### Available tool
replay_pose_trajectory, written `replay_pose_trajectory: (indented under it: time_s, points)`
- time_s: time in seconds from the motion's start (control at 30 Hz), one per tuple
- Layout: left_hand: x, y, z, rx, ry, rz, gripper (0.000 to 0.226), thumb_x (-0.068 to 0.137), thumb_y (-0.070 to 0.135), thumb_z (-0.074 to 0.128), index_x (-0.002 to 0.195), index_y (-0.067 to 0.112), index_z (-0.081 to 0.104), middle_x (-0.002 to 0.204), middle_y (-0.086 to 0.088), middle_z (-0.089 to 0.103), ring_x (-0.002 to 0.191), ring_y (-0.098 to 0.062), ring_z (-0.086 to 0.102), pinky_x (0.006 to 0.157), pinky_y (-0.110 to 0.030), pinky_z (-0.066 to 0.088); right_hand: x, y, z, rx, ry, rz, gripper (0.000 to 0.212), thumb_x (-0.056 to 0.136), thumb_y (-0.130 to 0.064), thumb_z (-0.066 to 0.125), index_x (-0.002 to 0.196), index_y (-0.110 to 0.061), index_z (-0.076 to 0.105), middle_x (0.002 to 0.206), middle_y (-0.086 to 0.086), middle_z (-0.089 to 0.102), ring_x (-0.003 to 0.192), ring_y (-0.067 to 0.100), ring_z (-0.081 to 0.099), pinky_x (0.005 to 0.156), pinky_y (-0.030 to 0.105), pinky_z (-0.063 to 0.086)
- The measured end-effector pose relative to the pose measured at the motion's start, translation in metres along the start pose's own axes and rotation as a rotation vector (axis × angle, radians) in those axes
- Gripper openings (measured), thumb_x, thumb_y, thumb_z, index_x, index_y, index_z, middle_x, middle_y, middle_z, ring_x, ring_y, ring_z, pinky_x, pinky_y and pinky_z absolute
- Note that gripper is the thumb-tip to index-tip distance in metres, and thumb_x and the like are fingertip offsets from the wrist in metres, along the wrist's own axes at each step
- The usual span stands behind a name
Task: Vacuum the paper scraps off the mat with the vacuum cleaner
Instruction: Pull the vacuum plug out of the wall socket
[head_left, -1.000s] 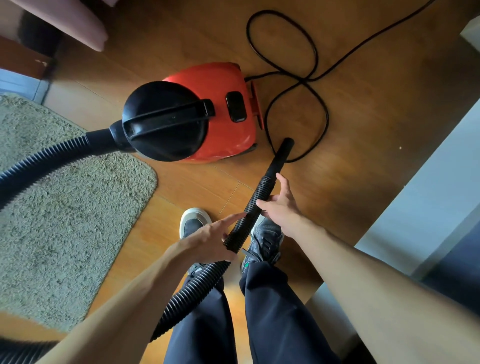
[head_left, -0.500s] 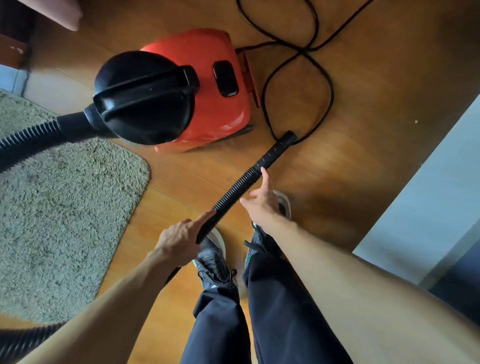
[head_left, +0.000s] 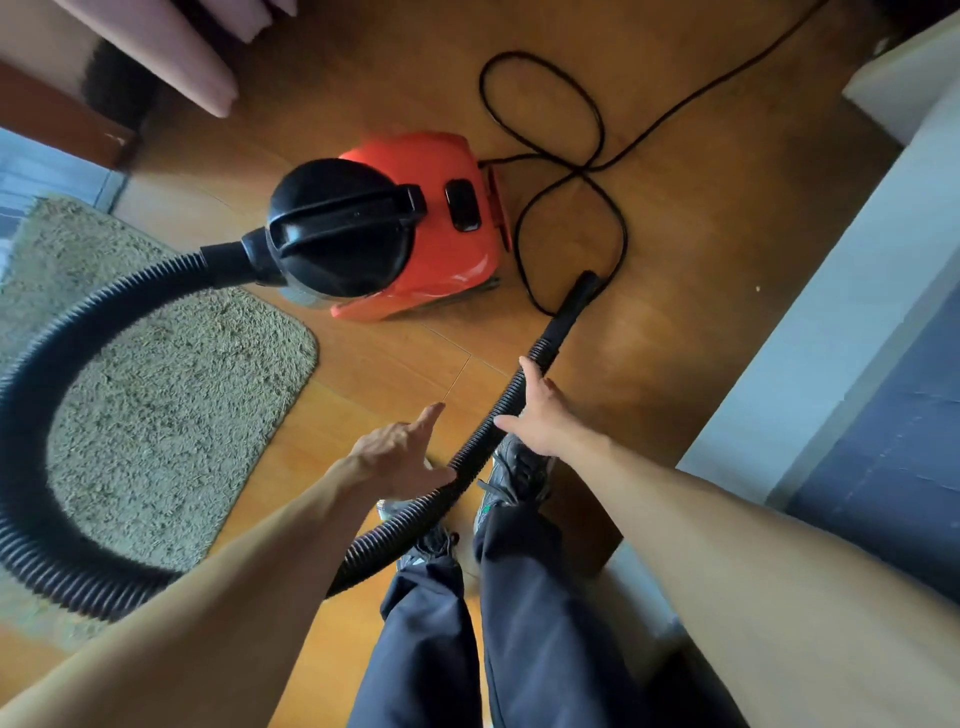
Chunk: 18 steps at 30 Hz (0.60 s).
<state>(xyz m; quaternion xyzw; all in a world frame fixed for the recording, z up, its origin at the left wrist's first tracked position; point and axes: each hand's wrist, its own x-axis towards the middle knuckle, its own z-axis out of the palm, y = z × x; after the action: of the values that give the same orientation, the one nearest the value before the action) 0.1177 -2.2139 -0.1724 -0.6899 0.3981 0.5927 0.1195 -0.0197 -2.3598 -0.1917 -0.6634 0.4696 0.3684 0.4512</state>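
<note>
- The left hand (head_left: 395, 457) gripped the hose (head_left: 482, 436) half a second ago. Its fingers are now spread and straight, the index finger points forward, and only the thumb meets the hose.
- The right hand (head_left: 545, 415) holds the hose as before, nearer the nozzle end (head_left: 577, 299). Its index finger lies straight along the ribbing and its thumb lies across it. The other fingers are hidden.
- The nozzle end is off the mat (head_left: 171, 415). It points away from the person over the bare floor (head_left: 701, 260), beside a loop of the power cord (head_left: 622, 234).
- The view has lifted: the vacuum cleaner (head_left: 410, 156) now shows lower in frame. It stands on the floor just past the mat's far right corner.
- More of the hose is now visible. It leaves the black front of the vacuum cleaner, curves across the mat's left part, and returns along the near edge to the hands.
- Both shoes (head_left: 519, 467) stand on the floor to the right of the mat's right edge.
</note>
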Motion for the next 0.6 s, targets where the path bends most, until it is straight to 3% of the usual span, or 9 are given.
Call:
replay_pose_trajectory:
  time_s: [0.07,0.13,0.3,0.5,0.6]
  points:
    - [-0.021,0.016,-0.022,0.042,0.038,-0.005,0.097,0.093,0.055,0.058,0.159,0.022,-0.004,0.104,-0.009,0.063,0.078,-0.022,0.055,0.057,-0.030,0.041,-0.025,-0.007,-0.020,-0.093,0.026,-0.037,0.092,0.090,-0.035,0.068,0.156,-0.022,0.006,0.149,0.016,0.035,0.131,0.036,0.044,0.104,0.044,0.041]
    - [-0.044,0.030,-0.047,0.103,0.110,-0.010,0.097,0.092,0.057,0.056,0.159,0.022,-0.004,0.112,-0.010,0.062,0.084,-0.024,0.058,0.058,-0.030,0.041,-0.053,-0.016,-0.044,-0.184,0.082,-0.079,0.092,0.089,-0.036,0.068,0.156,-0.023,0.006,0.151,0.015,0.032,0.134,0.035,0.039,0.106,0.043,0.039]
    - [-0.121,0.065,-0.127,0.267,0.315,-0.035,0.095,0.092,0.063,0.050,0.159,0.024,-0.004,0.139,-0.013,0.049,0.117,-0.031,0.057,0.082,-0.036,0.047,-0.140,-0.050,-0.121,-0.323,0.219,-0.144,0.089,0.090,-0.041,0.064,0.155,-0.030,0.005,0.157,0.008,0.026,0.138,0.030,0.034,0.101,0.042,0.040]
    - [-0.248,0.127,-0.240,0.307,0.529,0.003,0.092,0.091,0.059,0.050,0.159,0.022,0.000,0.140,-0.015,0.049,0.121,-0.034,0.056,0.090,-0.040,0.046,-0.263,-0.110,-0.216,-0.334,0.386,-0.244,0.089,0.092,-0.041,0.062,0.156,-0.027,0.002,0.154,0.008,0.031,0.137,0.026,0.038,0.099,0.039,0.044]
    - [-0.314,0.156,-0.286,0.347,0.634,0.024,0.091,0.090,0.058,0.051,0.158,0.023,0.002,0.142,-0.014,0.048,0.123,-0.034,0.055,0.092,-0.040,0.046,-0.327,-0.140,-0.258,-0.329,0.457,-0.276,0.092,0.092,-0.043,0.061,0.157,-0.027,-0.002,0.157,0.009,0.027,0.142,0.026,0.031,0.105,0.040,0.041]
